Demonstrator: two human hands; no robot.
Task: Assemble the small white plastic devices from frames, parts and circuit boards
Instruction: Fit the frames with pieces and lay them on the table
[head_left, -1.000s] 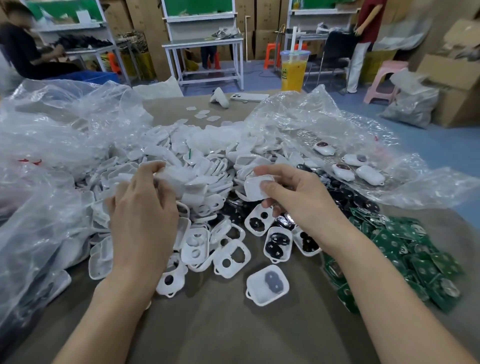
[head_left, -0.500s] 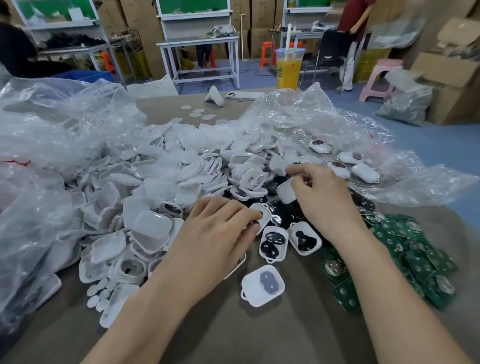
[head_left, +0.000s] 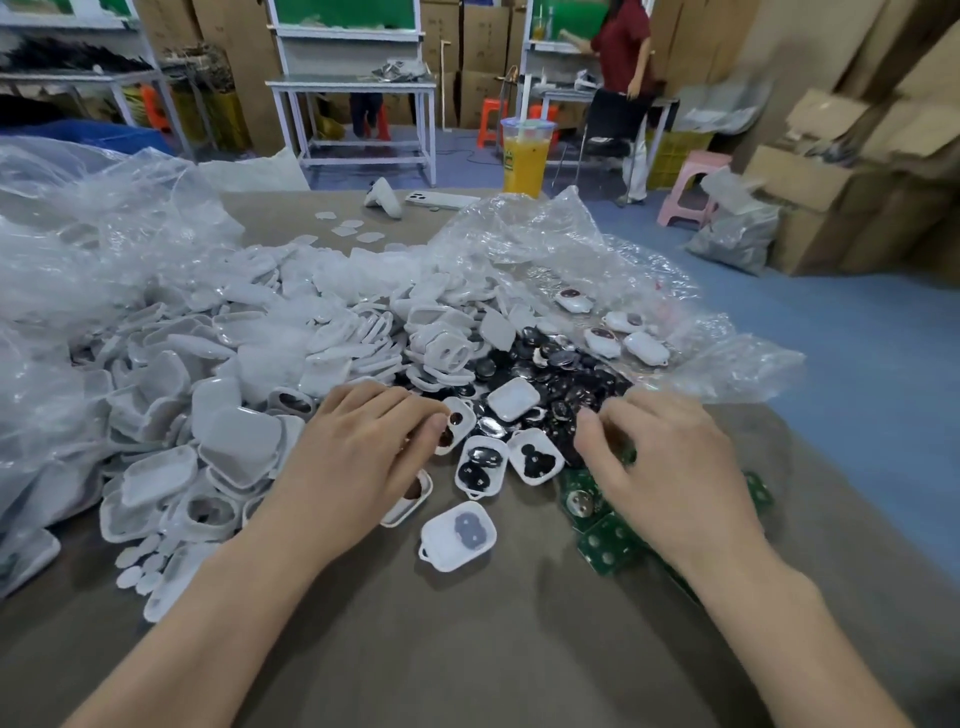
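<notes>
A brown table (head_left: 467, 649) is seen from above, crowded with parts. The left hand (head_left: 353, 457) lies palm down at the edge of a large heap of white plastic frames and shells (head_left: 218, 395); its fingers are loosely spread and its fingertips touch a small white frame with a dark insert (head_left: 457, 423). A second white frame (head_left: 410, 499) is largely hidden under this hand, and whether anything is gripped cannot be told.

The right hand (head_left: 670, 467) is held over a pile of green circuit boards (head_left: 608, 540), most of which is covered by the hand and wrist. Its fingers are curled with thumb and forefinger close together, but what lies between them is too blurred to make out.

Between the hands two white frames fitted with black parts (head_left: 506, 462) are set side by side, and nearer the viewer a white frame with a grey insert (head_left: 457, 535) lies alone. Behind them a heap of black round parts (head_left: 550, 374) is spread, partly under crumpled clear plastic sheeting (head_left: 597, 270), on which a few closed white devices (head_left: 623, 338) rest. A plastic cup of orange drink (head_left: 525, 156) stands at the far edge.
</notes>
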